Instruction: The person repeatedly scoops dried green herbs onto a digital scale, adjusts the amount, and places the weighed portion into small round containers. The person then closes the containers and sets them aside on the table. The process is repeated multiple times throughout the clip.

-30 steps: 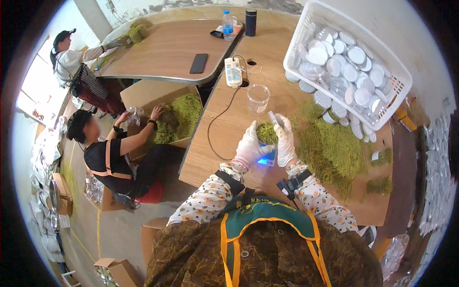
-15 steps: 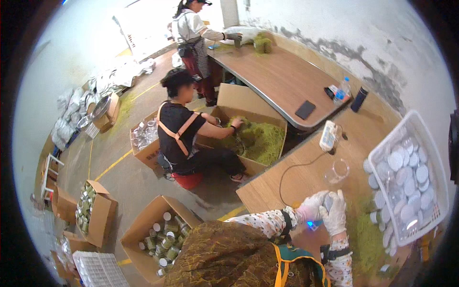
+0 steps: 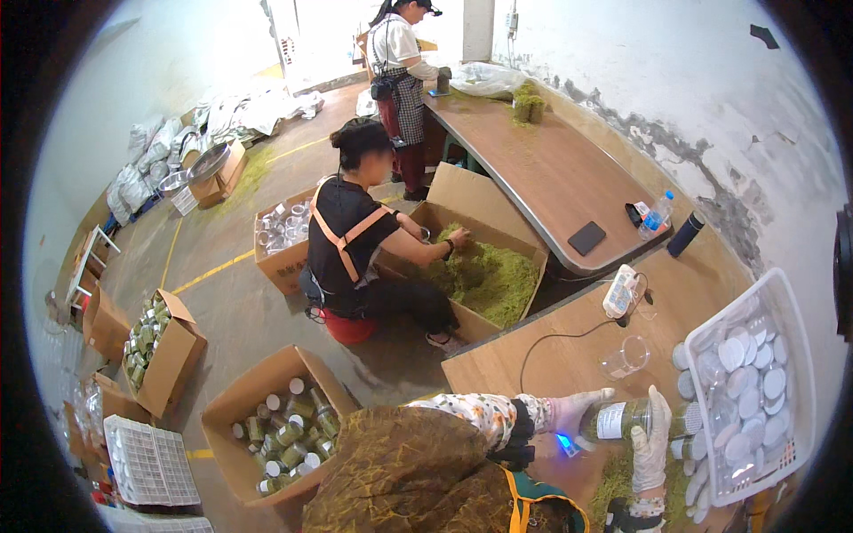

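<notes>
My right hand (image 3: 653,440), in a white glove, is closed around a clear jar (image 3: 613,421) packed with green dried bits and bearing a white label. The jar lies on its side in the air over the near table. My gloved left hand (image 3: 576,410) is at the jar's left end, its fingers stretched out along the upper side. A small device with a glowing blue display (image 3: 566,444) sits just below that hand. Beyond the right hand are more filled jars (image 3: 686,419), partly hidden by a white basket (image 3: 804,391) of pale round lids (image 3: 755,382).
An empty clear jar (image 3: 629,354), a power strip (image 3: 620,291) and a dark flask (image 3: 686,234) stand on the table (image 3: 498,360). Green bits (image 3: 616,480) litter its near side. Left are boxes of filled jars (image 3: 289,431). A seated co-worker (image 3: 351,235) reaches into a green-filled carton (image 3: 489,275); another person (image 3: 397,71) stands behind.
A labelled filled jar now shows in my right hand; earlier both hands were close together around a pale lid. My hands have moved apart. The whole view has shifted slightly.
</notes>
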Action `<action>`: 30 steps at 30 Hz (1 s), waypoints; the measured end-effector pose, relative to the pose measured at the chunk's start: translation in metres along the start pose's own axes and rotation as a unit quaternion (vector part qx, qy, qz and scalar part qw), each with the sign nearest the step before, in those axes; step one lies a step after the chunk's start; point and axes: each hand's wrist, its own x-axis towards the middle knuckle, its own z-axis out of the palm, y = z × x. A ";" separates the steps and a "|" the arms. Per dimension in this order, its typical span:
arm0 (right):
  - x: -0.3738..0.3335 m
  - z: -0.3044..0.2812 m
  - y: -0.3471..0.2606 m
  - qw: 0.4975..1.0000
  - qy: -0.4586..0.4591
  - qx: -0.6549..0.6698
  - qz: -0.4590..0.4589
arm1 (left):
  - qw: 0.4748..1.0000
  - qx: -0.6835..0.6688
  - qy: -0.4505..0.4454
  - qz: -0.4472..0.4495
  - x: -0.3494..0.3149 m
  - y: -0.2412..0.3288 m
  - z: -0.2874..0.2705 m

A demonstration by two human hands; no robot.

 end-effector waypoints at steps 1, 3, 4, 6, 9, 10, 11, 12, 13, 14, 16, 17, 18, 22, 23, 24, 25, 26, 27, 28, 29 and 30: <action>-0.003 -0.005 -0.006 0.999 -0.010 -0.051 -0.017 | 0.999 -0.031 0.012 -0.010 -0.003 -0.002 0.004; -0.009 -0.009 -0.013 1.000 -0.008 0.012 -0.008 | 0.998 -0.011 -0.046 -0.040 -0.012 -0.005 0.014; -0.011 -0.010 -0.016 0.999 -0.009 0.049 -0.007 | 0.996 0.000 -0.073 -0.055 -0.018 -0.003 0.016; -0.014 -0.012 -0.018 0.999 -0.018 -0.029 -0.037 | 0.998 0.013 -0.028 -0.060 -0.024 -0.005 0.029; -0.021 -0.019 -0.022 0.970 -0.051 -0.182 -0.153 | 0.996 0.050 -0.018 -0.069 -0.035 0.000 0.046; -0.025 -0.022 -0.024 0.966 -0.053 -0.186 -0.172 | 0.996 0.046 0.019 -0.073 -0.037 0.000 0.055; -0.029 -0.025 -0.026 0.964 -0.059 -0.188 -0.181 | 0.995 0.040 0.057 -0.077 -0.039 0.000 0.064; -0.033 -0.026 -0.026 0.961 -0.066 -0.189 -0.189 | 0.992 0.026 0.088 -0.084 -0.042 0.001 0.072; -0.038 -0.025 -0.026 0.965 -0.053 -0.182 -0.182 | 0.994 0.047 0.055 -0.076 -0.046 0.002 0.080; -0.041 -0.021 -0.024 0.984 -0.011 -0.113 -0.135 | 0.993 0.103 0.058 -0.010 -0.050 0.002 0.088; -0.047 -0.008 -0.019 0.996 0.074 0.024 -0.034 | 0.968 0.219 0.064 0.104 -0.057 0.004 0.102; -0.042 0.005 -0.012 0.979 0.112 0.171 0.024 | 0.924 0.336 0.133 0.125 -0.061 0.006 0.107; -0.041 0.016 -0.007 0.959 0.132 0.245 0.046 | 0.890 0.398 0.146 0.165 -0.064 0.009 0.109; -0.033 0.042 -0.001 0.853 0.196 0.452 0.172 | 0.658 0.635 0.191 0.357 -0.074 0.014 0.112; -0.025 0.043 -0.002 0.834 0.212 0.467 0.204 | 0.641 0.665 0.199 0.329 -0.077 0.017 0.111; -0.019 0.044 -0.003 0.814 0.215 0.491 0.224 | 0.625 0.659 0.189 0.373 -0.079 0.018 0.110; -0.008 0.038 -0.003 0.831 0.159 0.491 0.205 | 0.611 0.655 0.186 0.403 -0.080 0.021 0.110; 0.002 0.034 -0.004 0.858 0.153 0.459 0.175 | 0.598 0.652 0.182 0.430 -0.080 0.024 0.110; 0.010 0.031 -0.006 0.879 0.137 0.435 0.139 | 0.610 0.623 0.192 0.450 -0.082 0.025 0.110; 0.016 0.032 -0.009 0.887 0.142 0.419 0.131 | 0.627 0.606 0.202 0.446 -0.083 0.027 0.110; 0.017 0.035 -0.013 0.892 0.139 0.418 0.098 | 0.648 0.586 0.208 0.440 -0.083 0.028 0.109; 0.016 0.036 -0.019 0.900 0.143 0.400 0.092 | 0.666 0.563 0.215 0.440 -0.084 0.028 0.107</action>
